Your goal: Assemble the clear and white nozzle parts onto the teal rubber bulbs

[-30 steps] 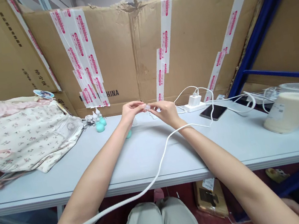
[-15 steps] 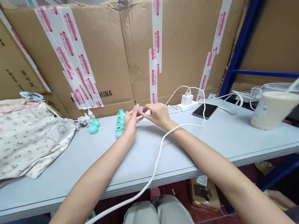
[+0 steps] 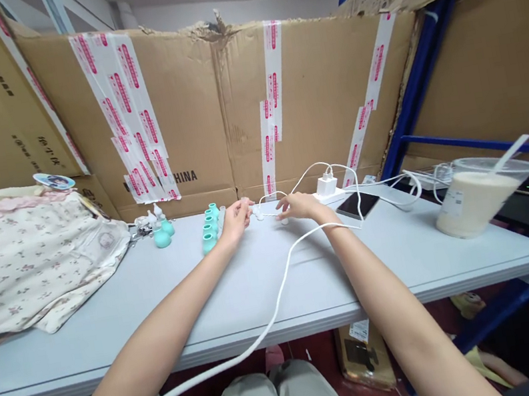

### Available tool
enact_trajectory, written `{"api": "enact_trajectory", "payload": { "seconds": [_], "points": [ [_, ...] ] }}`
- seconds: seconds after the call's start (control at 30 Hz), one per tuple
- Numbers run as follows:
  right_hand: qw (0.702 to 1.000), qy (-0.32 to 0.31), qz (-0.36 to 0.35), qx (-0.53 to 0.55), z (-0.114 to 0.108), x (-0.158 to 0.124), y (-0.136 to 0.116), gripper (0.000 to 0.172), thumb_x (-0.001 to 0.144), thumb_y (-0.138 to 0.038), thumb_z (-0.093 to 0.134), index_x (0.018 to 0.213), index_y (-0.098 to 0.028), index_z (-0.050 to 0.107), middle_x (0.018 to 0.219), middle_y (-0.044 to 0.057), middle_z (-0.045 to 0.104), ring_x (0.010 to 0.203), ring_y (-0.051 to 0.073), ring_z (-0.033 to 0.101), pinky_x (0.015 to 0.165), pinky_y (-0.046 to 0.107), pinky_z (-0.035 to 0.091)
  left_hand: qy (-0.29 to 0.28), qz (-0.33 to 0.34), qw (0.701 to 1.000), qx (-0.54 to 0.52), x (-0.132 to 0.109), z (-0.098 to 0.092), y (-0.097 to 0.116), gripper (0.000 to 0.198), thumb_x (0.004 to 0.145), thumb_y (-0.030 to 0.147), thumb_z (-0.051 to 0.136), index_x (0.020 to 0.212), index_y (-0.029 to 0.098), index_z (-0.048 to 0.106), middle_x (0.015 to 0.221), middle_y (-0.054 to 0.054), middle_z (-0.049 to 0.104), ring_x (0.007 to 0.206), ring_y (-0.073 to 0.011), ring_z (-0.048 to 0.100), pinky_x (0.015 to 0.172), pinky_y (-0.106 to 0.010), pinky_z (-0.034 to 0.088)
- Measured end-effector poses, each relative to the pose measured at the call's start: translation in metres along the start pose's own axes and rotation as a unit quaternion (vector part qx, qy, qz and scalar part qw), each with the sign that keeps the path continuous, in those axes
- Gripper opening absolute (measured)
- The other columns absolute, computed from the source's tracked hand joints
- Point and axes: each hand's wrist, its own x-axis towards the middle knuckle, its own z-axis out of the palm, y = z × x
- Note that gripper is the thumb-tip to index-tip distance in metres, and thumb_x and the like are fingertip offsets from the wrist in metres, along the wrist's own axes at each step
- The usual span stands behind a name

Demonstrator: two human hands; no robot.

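Note:
My left hand (image 3: 236, 220) rests at the far side of the white table (image 3: 239, 290), its fingertips pinched on a small clear piece (image 3: 246, 202). A row of teal rubber bulbs (image 3: 210, 230) stands just left of it. My right hand (image 3: 299, 205) lies a little to the right, fingers stretched out low over the table and holding nothing. Small white bits (image 3: 259, 213) lie between the two hands. A white cable (image 3: 279, 287) crosses my right wrist and runs down to the lower left.
A floral cloth bag (image 3: 26, 258) covers the table's left. A lone teal bulb with a white tip (image 3: 161, 233) stands beside it. To the right are a white charger (image 3: 327, 185), a dark phone (image 3: 355, 206), loose cables and a lidded drink cup (image 3: 469, 203). A taped cardboard wall (image 3: 211, 119) closes the back.
My hands were joined on the small piece; now they have parted, the right one opening and moving right. The left keeps the pinch. My head has turned slightly.

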Motion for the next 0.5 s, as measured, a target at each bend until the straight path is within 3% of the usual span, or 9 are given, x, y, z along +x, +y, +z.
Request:
{"api": "enact_trajectory", "payload": {
  "seconds": [0.1, 0.2, 0.33, 0.4, 0.5],
  "points": [
    [1.000, -0.008, -0.025, 0.006, 0.017, 0.005, 0.004, 0.014, 0.065, -0.026, 0.077, 0.078, -0.025, 0.074, 0.081, 0.004, 0.073, 0.073, 0.017, 0.067, 0.067, 0.025, 0.048, -0.050, -0.020, 0.998, 0.022, -0.003, 0.004, -0.004, 0.041, 0.072, 0.053, 0.063, 0.079, 0.013, 0.058, 0.052, 0.007, 0.038, 0.040, -0.0029, 0.027, 0.041, -0.019, 0.017],
    [0.998, -0.014, -0.041, 0.045, 0.027, 0.008, 0.009, 0.012, 0.063, -0.009, 0.073, 0.067, -0.020, 0.074, 0.062, 0.003, 0.070, 0.058, 0.015, 0.064, 0.064, 0.023, 0.048, -0.082, -0.050, 0.994, 0.044, -0.007, 0.006, -0.006, 0.042, 0.073, 0.055, 0.060, 0.081, 0.014, 0.059, 0.053, 0.006, 0.037, 0.044, -0.0048, 0.029, 0.043, -0.020, 0.019],
    [0.979, 0.034, -0.074, 0.185, 0.024, 0.014, 0.011, 0.009, 0.064, -0.012, 0.072, 0.072, -0.015, 0.074, 0.059, 0.003, 0.068, 0.056, 0.014, 0.063, 0.062, 0.023, 0.049, -0.074, -0.087, 0.992, 0.055, -0.009, 0.006, -0.007, 0.042, 0.074, 0.057, 0.057, 0.085, 0.016, 0.057, 0.056, 0.006, 0.036, 0.046, -0.0063, 0.029, 0.044, -0.019, 0.023],
    [0.944, 0.069, -0.091, 0.308, 0.019, 0.016, 0.007, 0.015, 0.065, -0.020, 0.073, 0.079, -0.015, 0.074, 0.066, 0.003, 0.070, 0.061, 0.014, 0.064, 0.063, 0.024, 0.050, -0.077, -0.077, 0.992, 0.066, -0.007, 0.004, -0.008, 0.039, 0.075, 0.055, 0.058, 0.081, 0.017, 0.055, 0.057, 0.005, 0.037, 0.048, -0.0068, 0.030, 0.045, -0.019, 0.023],
    [0.862, 0.091, -0.126, 0.482, 0.009, 0.015, -0.005, 0.032, 0.062, -0.034, 0.076, 0.087, -0.015, 0.072, 0.073, 0.005, 0.071, 0.068, 0.015, 0.065, 0.068, 0.028, 0.053, -0.089, -0.049, 0.989, 0.104, -0.003, 0.000, -0.008, 0.037, 0.076, 0.053, 0.056, 0.071, 0.016, 0.053, 0.057, 0.004, 0.039, 0.051, -0.0074, 0.031, 0.047, -0.019, 0.022]
  ]
}}
